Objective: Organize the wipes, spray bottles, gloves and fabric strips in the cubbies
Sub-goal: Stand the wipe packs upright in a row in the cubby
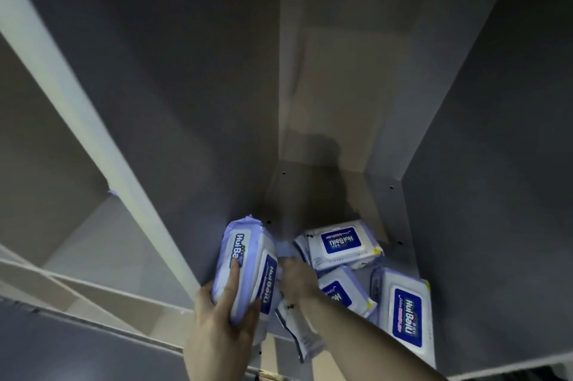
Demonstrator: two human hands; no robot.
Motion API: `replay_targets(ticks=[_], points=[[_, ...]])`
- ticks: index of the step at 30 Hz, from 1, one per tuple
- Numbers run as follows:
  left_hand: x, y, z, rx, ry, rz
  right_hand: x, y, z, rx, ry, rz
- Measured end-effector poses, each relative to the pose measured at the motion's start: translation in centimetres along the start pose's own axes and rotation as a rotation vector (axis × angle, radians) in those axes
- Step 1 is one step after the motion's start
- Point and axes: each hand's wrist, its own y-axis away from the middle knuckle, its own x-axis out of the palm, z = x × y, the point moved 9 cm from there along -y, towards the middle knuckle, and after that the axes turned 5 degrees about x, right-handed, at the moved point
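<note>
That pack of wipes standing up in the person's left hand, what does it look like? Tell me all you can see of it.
The held wipes pack is a soft lilac plastic pouch with a white flap and a dark blue HuiBaiLi label. It stands on edge, tilted, against the cubby's left wall. The left hand grips its lower end, thumb and fingers curled round its sides. The right hand reaches in right beside it, blurred; whether it touches the pack is unclear. Other packs lie flat to its right.

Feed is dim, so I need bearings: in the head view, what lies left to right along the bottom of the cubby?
White shelf divider → left hand gripping an upright wipes pack → right hand reaching among the packs → flat pack by the right wall.
</note>
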Motion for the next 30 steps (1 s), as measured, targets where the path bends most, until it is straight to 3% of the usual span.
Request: replay_targets(ticks=[4,9,19,30], points=[[0.1,-0.8,-0.4,0.046,0.036,-0.019,-2.8,1.2,-2.2,0.079,-0.551,-0.097],[1.6,-1.6,-0.5,-0.125,0.248,0.075,-5.4,4.4,-3.8,0.127,-0.927,-0.184],[4.3,1.0,-3.9,-0.097,0.611,0.312,-9.2,14.9,-8.9,0.177,-1.270,-0.594],[8.9,10.0,-9.7,-0.179,0.856,0.393,-12.1,25.8,-19.6,0.170,-1.390,-0.749]])
